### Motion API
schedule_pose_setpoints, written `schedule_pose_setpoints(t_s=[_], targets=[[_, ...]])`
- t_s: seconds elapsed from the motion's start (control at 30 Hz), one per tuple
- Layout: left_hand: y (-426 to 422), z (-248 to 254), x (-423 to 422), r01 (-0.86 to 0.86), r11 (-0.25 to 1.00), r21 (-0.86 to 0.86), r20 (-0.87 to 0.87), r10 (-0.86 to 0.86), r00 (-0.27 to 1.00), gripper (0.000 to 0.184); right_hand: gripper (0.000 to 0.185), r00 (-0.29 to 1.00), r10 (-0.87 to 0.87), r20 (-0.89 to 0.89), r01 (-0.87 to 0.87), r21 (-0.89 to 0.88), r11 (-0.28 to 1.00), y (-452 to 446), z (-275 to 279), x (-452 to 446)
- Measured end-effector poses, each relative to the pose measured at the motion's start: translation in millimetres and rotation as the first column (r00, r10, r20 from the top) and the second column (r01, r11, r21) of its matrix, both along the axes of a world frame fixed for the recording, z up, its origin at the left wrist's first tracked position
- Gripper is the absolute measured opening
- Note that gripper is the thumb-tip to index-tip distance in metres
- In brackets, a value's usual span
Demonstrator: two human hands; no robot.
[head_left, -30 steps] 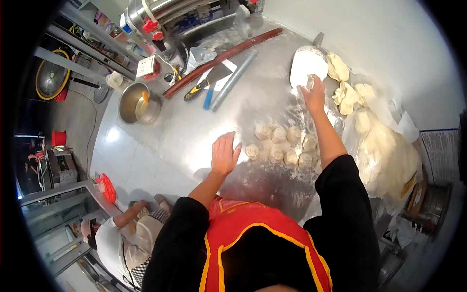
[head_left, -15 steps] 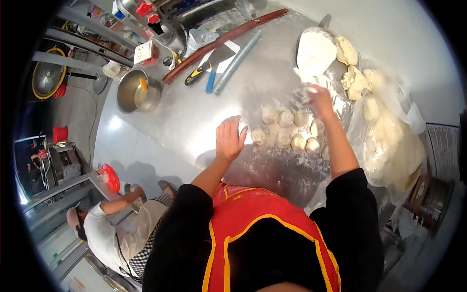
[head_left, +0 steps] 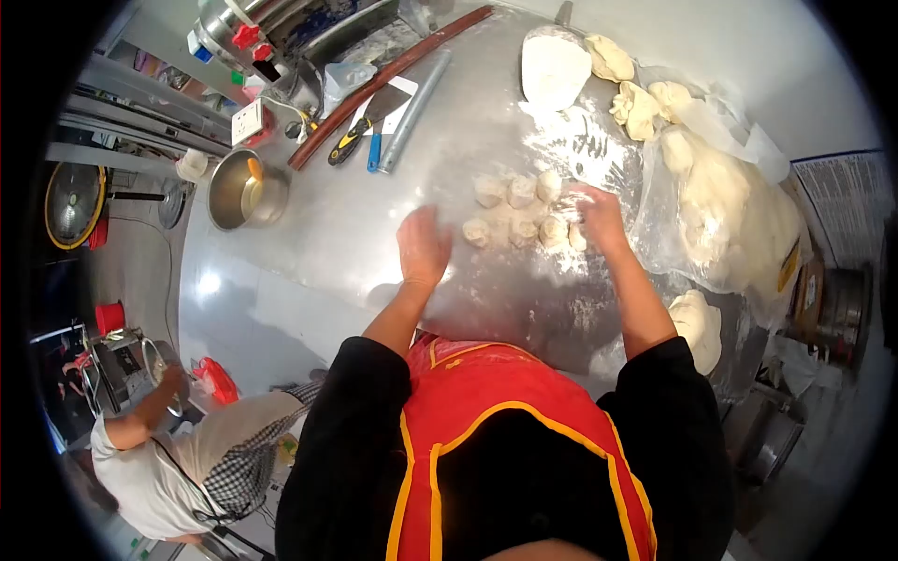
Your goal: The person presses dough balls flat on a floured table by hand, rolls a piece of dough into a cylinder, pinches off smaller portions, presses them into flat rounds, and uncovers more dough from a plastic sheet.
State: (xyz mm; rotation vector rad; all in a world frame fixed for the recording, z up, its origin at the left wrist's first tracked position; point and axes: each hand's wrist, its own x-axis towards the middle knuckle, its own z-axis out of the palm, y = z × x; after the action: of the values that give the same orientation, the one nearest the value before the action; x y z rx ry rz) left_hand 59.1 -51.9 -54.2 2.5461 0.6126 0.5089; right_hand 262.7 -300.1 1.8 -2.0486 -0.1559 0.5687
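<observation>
Floured dough balls (head_left: 522,192) sit in two rows on the metal table (head_left: 486,299). My right hand (head_left: 599,217) is at the right end of these rows, beside or over the last balls; its fingers are smeared by motion, and any grip is hidden. To the left of the rows, my left hand (head_left: 424,247) is over the table, slightly blurred, open with its thumb apart and nothing in it. Loose flour (head_left: 585,140) lies behind the balls. Farther back rests a scoop filled with white flour (head_left: 554,70).
Dough pieces (head_left: 636,110) and a plastic-covered dough mass (head_left: 716,201) lie at the right, another lump (head_left: 695,329) nearer. A red-brown rod (head_left: 393,75), scraper (head_left: 360,128), grey rod (head_left: 416,110) and steel pot (head_left: 245,192) are left. A co-worker (head_left: 178,458) is at lower left.
My right hand has moved from the flour toward me, to the dough balls. My left hand stays left of them, its fingers now less sharp. The view has shifted, and the co-worker has moved.
</observation>
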Motion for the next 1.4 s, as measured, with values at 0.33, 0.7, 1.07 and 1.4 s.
schedule_pose_setpoints(t_s=[0.33, 0.7, 1.07, 1.4], targets=[[1, -1, -3, 0.021, 1.000, -0.013, 0.040, -0.021, 0.999, 0.045, 0.036, 0.972, -0.209, 0.105, 0.209, 0.010, 0.978, -37, 2, -45], [-27, 28, 36, 0.251, 0.958, -0.136, 0.153, -0.230, 0.961, 0.057, 0.036, 0.914, -0.332, 0.235, 0.316, 0.104, 0.943, -74, -16, -23], [-25, 16, 126, 0.288, 0.956, 0.058, -0.086, -0.283, 0.955, 0.054, 0.052, 0.804, 0.207, 0.557, 0.024, -0.378, 0.925, -48, -31, 39], [-10, 11, 146, 0.402, 0.900, 0.171, -0.324, -0.334, 0.885, 0.052, 0.062, 0.702, 0.570, 0.427, -0.141, -0.702, 0.699, -33, -46, 71]])
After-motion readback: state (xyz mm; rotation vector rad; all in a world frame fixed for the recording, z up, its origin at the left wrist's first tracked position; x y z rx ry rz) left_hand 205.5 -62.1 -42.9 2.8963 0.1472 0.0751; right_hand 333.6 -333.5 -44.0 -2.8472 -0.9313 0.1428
